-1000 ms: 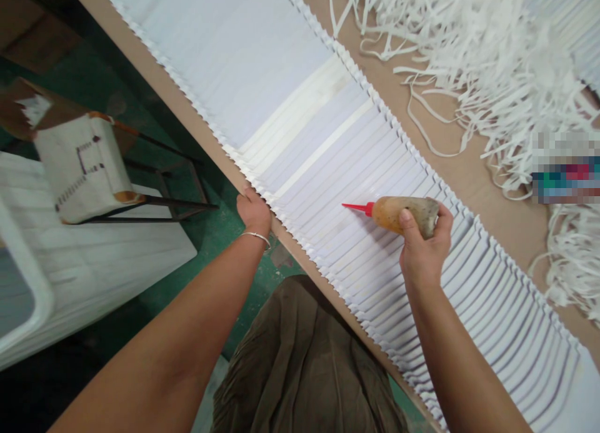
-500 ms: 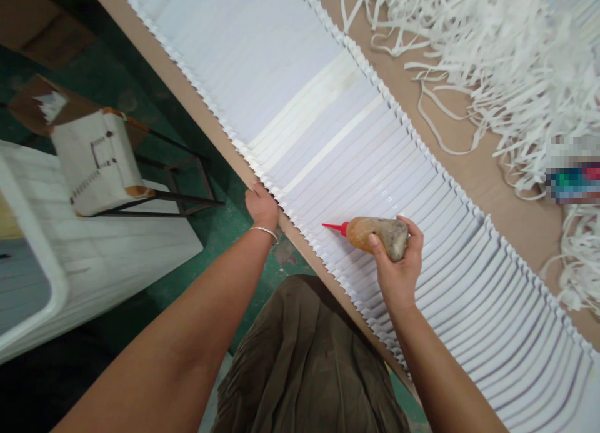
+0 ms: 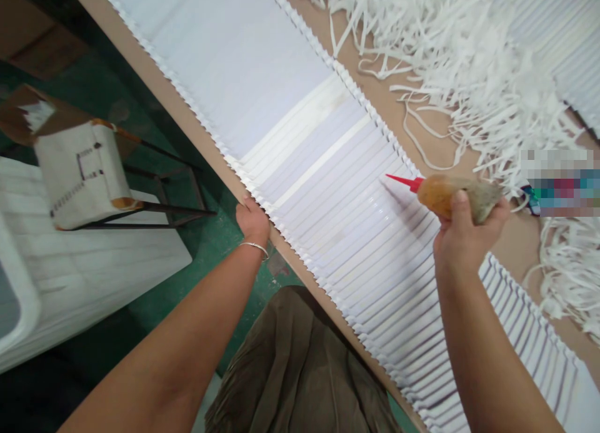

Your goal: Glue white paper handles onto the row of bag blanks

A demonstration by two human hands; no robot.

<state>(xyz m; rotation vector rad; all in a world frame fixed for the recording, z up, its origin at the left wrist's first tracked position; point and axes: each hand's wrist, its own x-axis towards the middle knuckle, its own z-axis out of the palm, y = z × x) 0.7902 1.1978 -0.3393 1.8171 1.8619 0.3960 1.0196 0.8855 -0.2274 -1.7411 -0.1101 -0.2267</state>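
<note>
Bottle (image 3: 439, 195) shifted toward far edge of white sheets (image 3: 328, 202), right hand (image 3: 469, 236) gripping.

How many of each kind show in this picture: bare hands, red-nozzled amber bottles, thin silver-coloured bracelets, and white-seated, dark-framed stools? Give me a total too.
Bare hands: 2, the left hand and the right hand
Red-nozzled amber bottle: 1
Thin silver-coloured bracelet: 1
White-seated, dark-framed stool: 1
Total: 5
</note>
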